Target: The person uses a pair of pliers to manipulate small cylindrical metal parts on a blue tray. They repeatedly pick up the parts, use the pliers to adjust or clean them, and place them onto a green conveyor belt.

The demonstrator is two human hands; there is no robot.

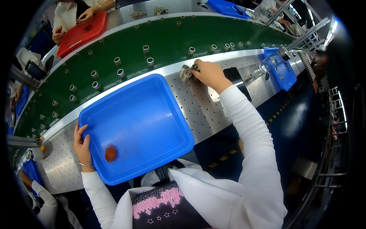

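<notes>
In front of me a large blue plastic tray (139,114) lies tilted on the perforated metal bench, partly over its near edge. A small reddish-brown lump (110,153) sits in its lower left corner. My left hand (82,147) grips the tray's left rim, with its fingers bent over the edge. Beyond the tray's right corner, my right hand (209,74) is closed in a pinch beside a small cluster of short metal sleeves (185,73). Something thin and dark shows at its fingertips; what it is I cannot make out.
A green conveyor belt (167,42) curves past the bench, carrying several metal sleeves (150,62). Right of my hand lies a flat black object (237,82); farther right is another blue tray (284,74). Across the belt, a person works over a red tray (82,34).
</notes>
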